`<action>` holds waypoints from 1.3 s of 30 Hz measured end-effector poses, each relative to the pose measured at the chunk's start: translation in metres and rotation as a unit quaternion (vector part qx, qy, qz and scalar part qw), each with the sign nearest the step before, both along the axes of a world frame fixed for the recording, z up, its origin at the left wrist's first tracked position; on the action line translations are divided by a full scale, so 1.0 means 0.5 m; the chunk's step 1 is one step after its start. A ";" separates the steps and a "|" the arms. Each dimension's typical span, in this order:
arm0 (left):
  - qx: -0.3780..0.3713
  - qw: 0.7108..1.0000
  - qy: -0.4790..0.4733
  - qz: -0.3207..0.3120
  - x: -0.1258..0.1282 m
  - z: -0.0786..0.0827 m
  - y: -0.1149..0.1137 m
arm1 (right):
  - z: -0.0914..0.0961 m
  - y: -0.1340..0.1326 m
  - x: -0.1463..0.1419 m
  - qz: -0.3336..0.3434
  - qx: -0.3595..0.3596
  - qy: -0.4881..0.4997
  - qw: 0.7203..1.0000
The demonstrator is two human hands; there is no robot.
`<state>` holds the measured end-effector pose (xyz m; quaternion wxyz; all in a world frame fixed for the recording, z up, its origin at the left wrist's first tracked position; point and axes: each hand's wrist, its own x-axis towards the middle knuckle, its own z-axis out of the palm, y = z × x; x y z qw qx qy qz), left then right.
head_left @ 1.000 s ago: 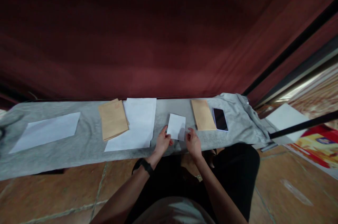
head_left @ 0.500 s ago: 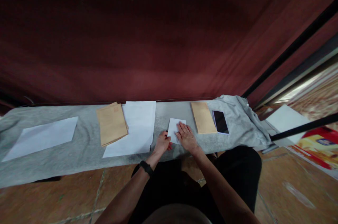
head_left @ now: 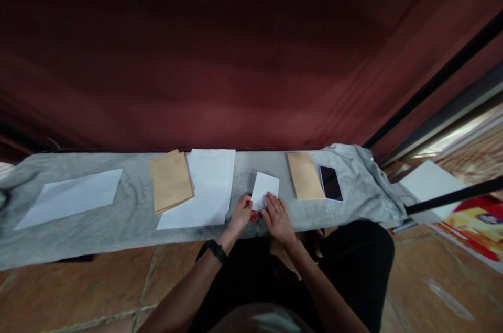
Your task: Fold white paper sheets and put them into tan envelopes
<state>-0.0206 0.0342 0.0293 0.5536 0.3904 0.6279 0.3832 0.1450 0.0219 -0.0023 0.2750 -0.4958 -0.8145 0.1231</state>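
Observation:
A small folded white paper (head_left: pixel 266 188) lies on the grey cloth (head_left: pixel 118 218) in front of me. My left hand (head_left: pixel 241 213) pinches its near left corner with curled fingers. My right hand (head_left: pixel 277 217) lies flat with fingers stretched over the paper's near edge, pressing it down. A black band sits on my left wrist.
Left of the folded paper lie white sheets (head_left: pixel 208 186) and a stack of brown envelopes (head_left: pixel 170 180); a long white sheet (head_left: pixel 70 197) sits at far left. To the right are one brown envelope (head_left: pixel 303 175) and a black phone (head_left: pixel 330 183). A dark red curtain hangs behind.
My right hand moved from beside the paper onto it, then slid back toward its near edge. My left hand stayed at the near left corner.

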 end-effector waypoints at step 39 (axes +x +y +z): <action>0.133 0.949 0.287 0.000 -0.023 0.016 -0.005 | 0.039 0.033 0.051 -0.232 -0.270 0.381 0.853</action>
